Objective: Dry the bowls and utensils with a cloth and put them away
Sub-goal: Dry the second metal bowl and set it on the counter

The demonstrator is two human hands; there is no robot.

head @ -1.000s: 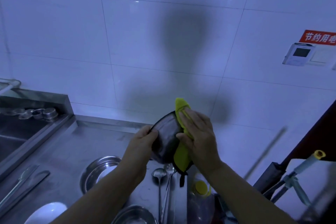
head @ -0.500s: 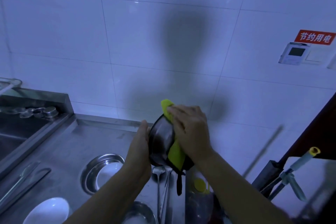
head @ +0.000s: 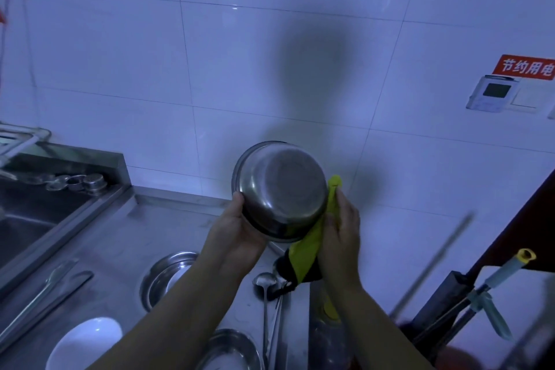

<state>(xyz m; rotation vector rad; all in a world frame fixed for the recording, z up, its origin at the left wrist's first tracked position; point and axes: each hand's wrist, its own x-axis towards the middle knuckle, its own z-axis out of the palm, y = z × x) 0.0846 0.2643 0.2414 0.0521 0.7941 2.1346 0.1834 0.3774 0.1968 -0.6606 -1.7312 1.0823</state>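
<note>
We hold the steel bowl (head: 280, 192) up in front of the wall, base toward us. Our left hand (head: 237, 228) grips its lower left rim; our right hand (head: 342, 228) presses the yellow cloth (head: 309, 246) against its right side. We judge it best to turn the bowl against the cloth, keeping the rim hold firm. Below the grip lie spoons (head: 265, 282) and more bowls (head: 168, 276); open counter (head: 120, 237) lies left.
</note>
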